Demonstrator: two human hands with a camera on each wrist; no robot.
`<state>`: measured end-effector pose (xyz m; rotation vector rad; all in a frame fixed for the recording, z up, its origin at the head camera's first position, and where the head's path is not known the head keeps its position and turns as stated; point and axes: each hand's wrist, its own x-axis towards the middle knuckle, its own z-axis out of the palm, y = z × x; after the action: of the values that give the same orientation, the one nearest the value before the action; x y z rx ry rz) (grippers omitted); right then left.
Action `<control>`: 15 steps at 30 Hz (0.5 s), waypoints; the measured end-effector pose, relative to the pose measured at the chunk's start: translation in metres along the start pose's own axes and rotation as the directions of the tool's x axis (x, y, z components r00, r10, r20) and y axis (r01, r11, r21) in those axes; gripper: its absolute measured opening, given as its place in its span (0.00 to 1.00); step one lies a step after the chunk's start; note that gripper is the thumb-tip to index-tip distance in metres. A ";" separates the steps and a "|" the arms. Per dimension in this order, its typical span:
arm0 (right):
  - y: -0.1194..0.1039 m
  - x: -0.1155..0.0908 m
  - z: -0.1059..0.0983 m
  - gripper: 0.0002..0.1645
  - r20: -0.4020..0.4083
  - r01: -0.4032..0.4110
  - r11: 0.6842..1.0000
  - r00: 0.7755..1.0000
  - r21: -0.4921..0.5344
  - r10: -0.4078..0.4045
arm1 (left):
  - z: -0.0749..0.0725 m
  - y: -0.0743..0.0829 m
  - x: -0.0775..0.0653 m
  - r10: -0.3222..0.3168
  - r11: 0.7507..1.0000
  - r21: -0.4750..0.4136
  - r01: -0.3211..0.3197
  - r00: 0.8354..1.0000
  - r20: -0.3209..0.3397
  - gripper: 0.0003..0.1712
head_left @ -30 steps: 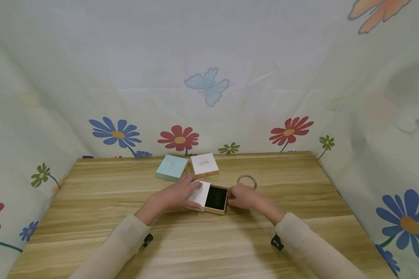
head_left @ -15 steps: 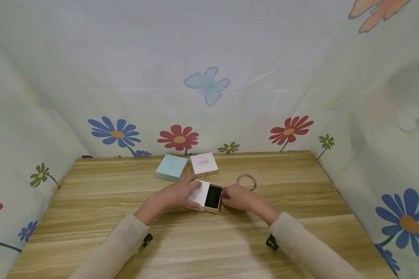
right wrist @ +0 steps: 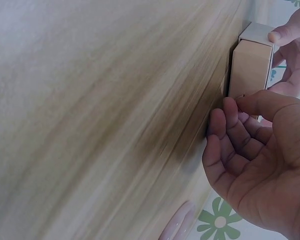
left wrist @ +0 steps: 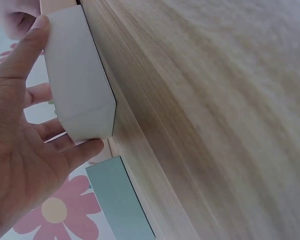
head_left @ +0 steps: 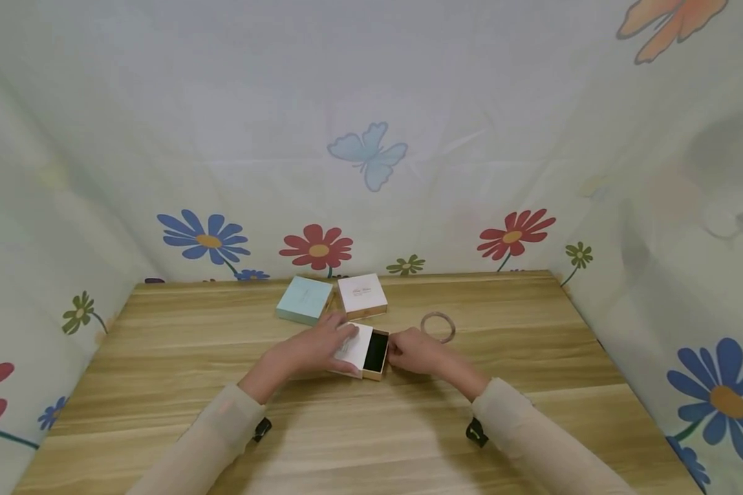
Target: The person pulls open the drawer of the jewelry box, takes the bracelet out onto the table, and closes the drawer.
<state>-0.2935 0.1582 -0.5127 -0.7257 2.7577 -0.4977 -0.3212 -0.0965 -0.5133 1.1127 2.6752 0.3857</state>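
A small white drawer-style box has its white sleeve (head_left: 359,346) on the left and its tan inner drawer (head_left: 373,375), lined in black, partly sticking out to the right. My left hand (head_left: 316,345) grips the sleeve, thumb along the near side and fingers round the back, as the left wrist view shows. At the drawer's outer end is my right hand (head_left: 417,352), fingers curled. In the right wrist view its thumb and fingertips pinch at the lower part of the drawer's tan end face (right wrist: 251,67); the exact part pinched is hidden.
Behind the left hand sit a light blue box (head_left: 305,300) and another white box (head_left: 362,294) side by side. A pale ring-shaped bangle (head_left: 453,330) lies just beyond the right hand. The wooden tabletop (head_left: 347,440) ends at a flower-printed curtain (head_left: 254,172).
The right hand has moved left, and the drawer has slid further into the sleeve, so less of its black inside shows. The left hand stays in place on the sleeve.
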 end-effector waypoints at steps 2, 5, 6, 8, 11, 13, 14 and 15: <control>0.000 0.000 0.000 0.08 -0.004 0.000 1.000 1.000 -0.003 0.000 | 0.000 0.000 0.000 0.001 1.000 -0.001 -0.001 1.000 0.001 0.54; -0.002 -0.001 -0.001 0.08 -0.011 0.007 1.000 1.000 -0.001 -0.007 | 0.001 0.000 0.000 0.003 1.000 -0.001 -0.003 1.000 -0.001 0.54; -0.002 -0.001 -0.001 0.08 -0.012 0.010 1.000 1.000 -0.002 -0.010 | 0.001 0.000 0.000 0.003 1.000 -0.004 -0.003 1.000 -0.002 0.53; -0.003 -0.001 -0.002 0.08 -0.012 0.013 1.000 1.000 0.001 -0.013 | 0.001 0.000 0.000 0.002 1.000 -0.005 -0.002 1.000 -0.004 0.53; -0.003 0.000 -0.002 0.08 -0.011 0.017 1.000 1.000 -0.002 -0.017 | 0.000 0.000 -0.001 -0.001 1.000 0.001 0.001 1.000 0.002 0.53; -0.003 0.001 -0.002 0.08 -0.010 0.017 1.000 1.000 -0.007 -0.017 | 0.000 0.000 -0.001 0.003 1.000 -0.006 -0.003 1.000 -0.001 0.53; -0.003 0.001 -0.002 0.08 -0.014 0.019 1.000 1.000 -0.009 -0.019 | -0.001 0.001 -0.001 0.005 1.000 -0.007 -0.005 1.000 -0.003 0.53; -0.003 0.002 -0.002 0.08 -0.017 0.019 1.000 1.000 -0.011 -0.020 | -0.001 0.000 0.000 0.007 1.000 -0.007 -0.007 1.000 -0.007 0.53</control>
<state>-0.2944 0.1549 -0.5100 -0.7549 2.7738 -0.4957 -0.3210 -0.0966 -0.5124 1.1204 2.6748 0.4010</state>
